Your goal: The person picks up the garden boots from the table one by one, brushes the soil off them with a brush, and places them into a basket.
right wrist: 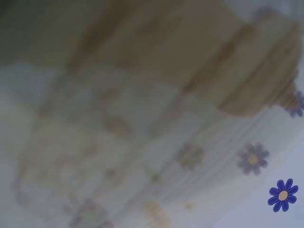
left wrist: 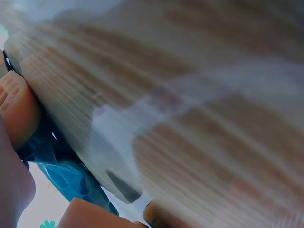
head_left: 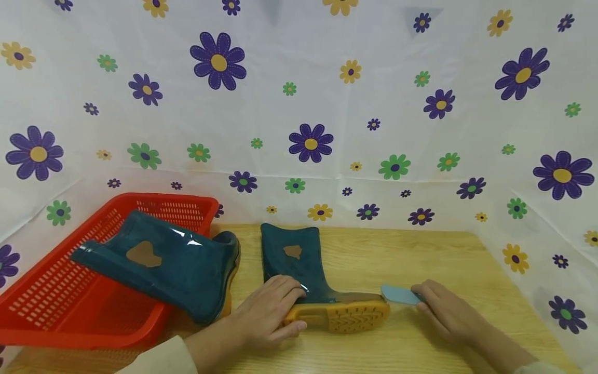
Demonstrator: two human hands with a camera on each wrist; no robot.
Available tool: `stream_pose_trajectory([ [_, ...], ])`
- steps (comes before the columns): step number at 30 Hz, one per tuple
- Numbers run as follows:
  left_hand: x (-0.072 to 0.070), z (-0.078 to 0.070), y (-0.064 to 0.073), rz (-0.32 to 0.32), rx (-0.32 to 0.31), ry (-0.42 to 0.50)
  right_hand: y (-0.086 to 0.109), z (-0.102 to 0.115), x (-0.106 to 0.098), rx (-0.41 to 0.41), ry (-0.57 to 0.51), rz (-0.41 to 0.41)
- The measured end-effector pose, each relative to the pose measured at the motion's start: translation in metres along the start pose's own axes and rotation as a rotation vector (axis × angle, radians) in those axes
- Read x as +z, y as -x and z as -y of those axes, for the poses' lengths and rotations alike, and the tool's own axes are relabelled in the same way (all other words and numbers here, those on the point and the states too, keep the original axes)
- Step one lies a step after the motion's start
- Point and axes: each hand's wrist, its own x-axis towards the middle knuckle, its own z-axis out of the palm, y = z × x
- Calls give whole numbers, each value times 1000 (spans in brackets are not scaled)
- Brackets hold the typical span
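Note:
A teal rubber boot with a yellow-brown sole lies on its side on the wooden table, toe to the right, the sole facing me. My left hand grips it at the heel, fingers over the top and thumb in front of the sole. Part of the boot's teal surface shows in the left wrist view. My right hand pinches a light blue flat, round-ended tool, whose tip is right at the boot's toe. The right wrist view is mostly blurred and shows no tool.
On the left a red plastic basket stands on the table. The other teal boot lies across its right side, heel end outside it. A flower-patterned white sheet hangs behind and along both sides.

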Motion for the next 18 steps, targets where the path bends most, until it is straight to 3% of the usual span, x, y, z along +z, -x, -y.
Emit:
stream_pose_trajectory([
  [7,-1,0,1,41,-19,40,-9,4,4,-21,-5,-28],
  [18,0,0,1,27,-3,27,-6,0,-3,21,-2,-95],
])
